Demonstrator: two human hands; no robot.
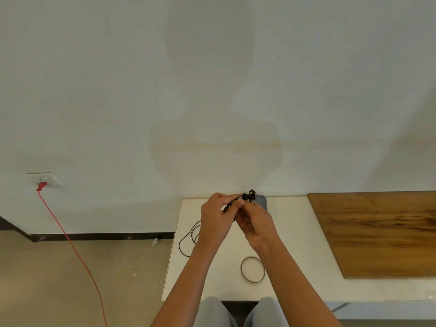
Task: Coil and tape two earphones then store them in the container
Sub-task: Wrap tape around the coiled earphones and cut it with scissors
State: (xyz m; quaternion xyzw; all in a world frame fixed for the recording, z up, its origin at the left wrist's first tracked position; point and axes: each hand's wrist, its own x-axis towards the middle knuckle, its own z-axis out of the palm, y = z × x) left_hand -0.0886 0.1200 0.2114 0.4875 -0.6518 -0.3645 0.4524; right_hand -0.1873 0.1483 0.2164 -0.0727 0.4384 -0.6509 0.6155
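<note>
Both hands are raised over the white desk [295,232], pinched together on a black earphone bundle [245,198]. The left hand [218,217] grips its near-left end, and the right hand [256,223] nips the middle. The bundle's long axis runs up-right, buds toward the dark container [262,201] at the wall. A loose cable [188,239] lies left, and a tape ring [253,269] sits nearer.

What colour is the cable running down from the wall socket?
Red; the cable trails from the wall socket across the floor, clearest in the head view.
</note>
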